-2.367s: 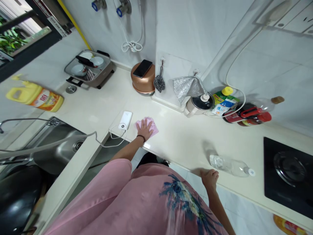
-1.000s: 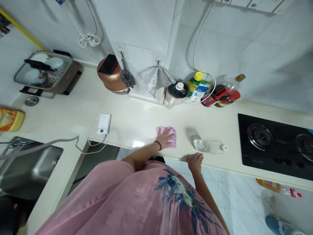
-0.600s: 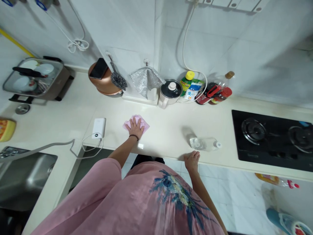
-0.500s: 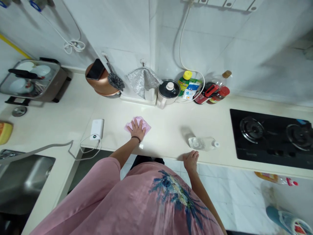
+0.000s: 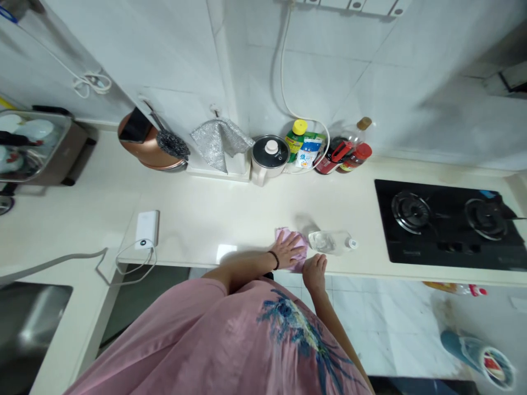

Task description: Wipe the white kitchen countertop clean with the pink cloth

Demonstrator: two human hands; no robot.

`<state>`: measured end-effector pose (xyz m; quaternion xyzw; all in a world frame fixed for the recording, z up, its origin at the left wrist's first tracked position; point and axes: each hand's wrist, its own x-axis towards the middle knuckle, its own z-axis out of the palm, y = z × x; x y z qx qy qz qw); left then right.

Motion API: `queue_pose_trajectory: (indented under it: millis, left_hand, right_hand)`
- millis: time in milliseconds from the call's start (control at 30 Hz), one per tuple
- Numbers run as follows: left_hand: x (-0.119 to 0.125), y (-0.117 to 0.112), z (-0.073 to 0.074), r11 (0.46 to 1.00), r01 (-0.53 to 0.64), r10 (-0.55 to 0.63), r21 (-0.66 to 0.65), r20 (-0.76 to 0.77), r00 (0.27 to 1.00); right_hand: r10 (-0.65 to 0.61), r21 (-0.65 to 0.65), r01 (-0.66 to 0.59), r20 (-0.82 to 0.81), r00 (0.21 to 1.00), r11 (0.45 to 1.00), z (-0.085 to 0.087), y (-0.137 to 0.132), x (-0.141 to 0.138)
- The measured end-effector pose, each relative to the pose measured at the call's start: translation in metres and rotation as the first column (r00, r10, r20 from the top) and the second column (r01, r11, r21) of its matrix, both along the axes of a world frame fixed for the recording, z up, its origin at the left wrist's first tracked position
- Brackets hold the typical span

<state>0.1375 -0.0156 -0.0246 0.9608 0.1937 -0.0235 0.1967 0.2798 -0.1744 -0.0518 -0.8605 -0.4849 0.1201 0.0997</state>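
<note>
Left hand (image 5: pixel 288 250) lies spread on the pink cloth (image 5: pixel 298 264) — right hand (image 5: pixel 314 271) rests at the counter edge (image 5: pixel 354 271), grip unclear.

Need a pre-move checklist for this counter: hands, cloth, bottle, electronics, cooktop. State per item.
1. Left hand on the pink cloth: ok, fingers spread over it.
2. Gap between cloth and clear bottle: not ok, they sit almost edge to edge; contact cannot be told.
3. Right hand off the bottle: cannot tell; it is at the front edge of the counter, fingers very near the bottle.
4. Bottle capped: ok, white cap on.
5. White power bank away from the cloth: ok, well to the left; its cable loops past the counter edge.
6. Cooktop off: cannot tell; no flame visible.
</note>
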Motion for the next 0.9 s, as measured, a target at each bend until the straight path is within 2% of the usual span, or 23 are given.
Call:
queue_pose_trajectory:
  millis: [100,367,500,700,800,900]
  left_hand:
    - [0.018,0.034,0.001,0.996,-0.084,0.084,-0.026,-0.032,0.996]
    - [0.067,0.154,0.013,0.926,-0.368,0.351,-0.087,-0.159,0.923]
    - [0.084,0.196,0.017,0.895,-0.436,0.416,-0.090,-0.182,0.891]
    - [0.107,0.229,0.015,0.867,-0.488,0.461,-0.101,-0.210,0.862]
    - [0.114,0.234,0.016,0.858,-0.503,0.473,-0.103,-0.227,0.852]
    - [0.115,0.229,0.018,0.857,-0.506,0.474,-0.103,-0.232,0.849]
  right_hand:
    - [-0.070,-0.059,0.068,-0.042,0.997,0.996,0.000,-0.002,0.000]
    - [-0.146,-0.076,0.139,-0.098,0.984,0.987,-0.003,-0.003,-0.003]
    - [-0.157,-0.091,0.148,-0.112,0.981,0.985,-0.001,-0.004,-0.005]
    - [-0.164,-0.056,0.158,-0.134,0.977,0.986,-0.001,-0.005,-0.009]
    - [-0.170,-0.061,0.163,-0.131,0.977,0.985,-0.003,-0.005,-0.009]
    - [-0.177,-0.068,0.169,-0.138,0.974,0.983,-0.004,-0.005,-0.008]
